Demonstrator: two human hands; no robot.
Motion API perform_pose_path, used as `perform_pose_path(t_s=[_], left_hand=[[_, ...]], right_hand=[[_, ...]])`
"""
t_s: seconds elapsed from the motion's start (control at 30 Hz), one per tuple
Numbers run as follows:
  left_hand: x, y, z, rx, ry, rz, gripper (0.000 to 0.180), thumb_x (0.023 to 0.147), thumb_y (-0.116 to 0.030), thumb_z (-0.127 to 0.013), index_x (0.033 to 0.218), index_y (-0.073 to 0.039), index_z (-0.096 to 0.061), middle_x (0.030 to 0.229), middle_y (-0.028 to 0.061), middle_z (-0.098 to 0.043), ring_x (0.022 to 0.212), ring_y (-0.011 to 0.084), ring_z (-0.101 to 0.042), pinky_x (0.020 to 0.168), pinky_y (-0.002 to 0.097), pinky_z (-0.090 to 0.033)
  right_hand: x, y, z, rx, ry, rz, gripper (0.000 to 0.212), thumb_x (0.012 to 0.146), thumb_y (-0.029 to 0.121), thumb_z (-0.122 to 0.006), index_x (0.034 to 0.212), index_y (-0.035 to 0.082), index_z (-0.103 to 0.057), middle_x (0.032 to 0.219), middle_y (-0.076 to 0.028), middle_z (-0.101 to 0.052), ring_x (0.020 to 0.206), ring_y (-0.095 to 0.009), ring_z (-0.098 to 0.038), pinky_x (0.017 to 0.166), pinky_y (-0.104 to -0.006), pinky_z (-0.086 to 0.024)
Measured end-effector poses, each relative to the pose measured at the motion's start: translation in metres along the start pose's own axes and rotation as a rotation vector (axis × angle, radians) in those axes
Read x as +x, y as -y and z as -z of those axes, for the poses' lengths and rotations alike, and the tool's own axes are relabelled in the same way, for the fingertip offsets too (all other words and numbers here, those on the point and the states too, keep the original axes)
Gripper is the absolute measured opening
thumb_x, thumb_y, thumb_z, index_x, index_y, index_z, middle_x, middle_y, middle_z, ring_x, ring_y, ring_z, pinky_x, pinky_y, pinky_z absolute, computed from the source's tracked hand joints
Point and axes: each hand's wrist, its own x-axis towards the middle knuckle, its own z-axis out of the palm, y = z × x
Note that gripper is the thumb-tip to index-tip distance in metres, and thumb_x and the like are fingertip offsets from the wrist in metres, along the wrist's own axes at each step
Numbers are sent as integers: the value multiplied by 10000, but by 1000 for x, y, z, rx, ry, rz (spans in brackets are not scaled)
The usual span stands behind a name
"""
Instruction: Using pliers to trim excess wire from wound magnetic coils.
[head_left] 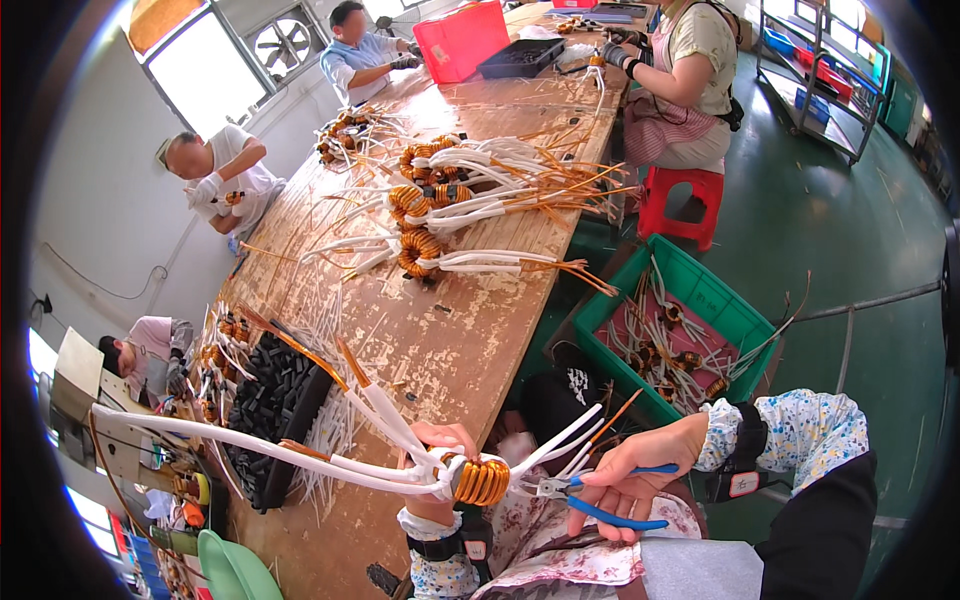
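The copper-wound coil (482, 482) sits toward 6 o'clock, held above a floral apron (545, 555). Its long axis, leads included, slants from about 9 o'clock to 2 o'clock: long white leads (250, 440) reach out to 9 and 11 o'clock, while shorter ones at its other end aim at 2 o'clock. Of the hands, the left hand (445, 445) is curled closed around the coil's 9 o'clock end. The right hand (640, 470), half open, holds blue-handled pliers (552, 487) with handles spread and nose toward 9 o'clock, just beside the shorter leads; contact is unclear. From the coil, a black tray (300, 440) of black pieces lies at 10 o'clock, a green crate (715, 290) at 2, and more coils (418, 250) on the wooden desk (490, 320) near 12.
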Motion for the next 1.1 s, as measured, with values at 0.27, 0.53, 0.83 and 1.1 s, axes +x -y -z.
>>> perform_pose_path(t_s=[0.27,0.53,0.83,1.1], left_hand=[[0,3,5,-56,47,31,478,797,-404,-687,977,13,-539,672,134,-565,631,226,-550,525,298,-457],[-16,14,12,52,-58,81,521,816,-458,-590,938,48,-563,677,209,-568,635,266,-552,517,316,-441],[-19,23,16,-103,-175,188,508,529,-225,-679,954,33,-571,724,237,-573,687,285,-562,565,316,-434],[-18,18,19,-149,-442,298,572,460,-88,-637,1010,31,-532,846,215,-594,737,296,-576,673,353,-476]], right_hand=[[3,9,2,-7,20,-55,612,989,431,-317,1370,-48,-331,961,-105,-595,879,-188,-611,804,-324,-516],[17,-8,12,101,-118,18,498,982,403,-386,1258,-8,-443,771,-59,-528,670,-139,-550,615,-299,-494],[26,-25,-4,-398,-558,174,260,958,235,-472,791,37,-490,570,11,-435,455,-72,-424,412,-240,-359],[10,-25,-3,-1062,-1136,387,269,888,266,-566,878,1,-520,690,-169,-533,625,-319,-537,597,-377,-430]])
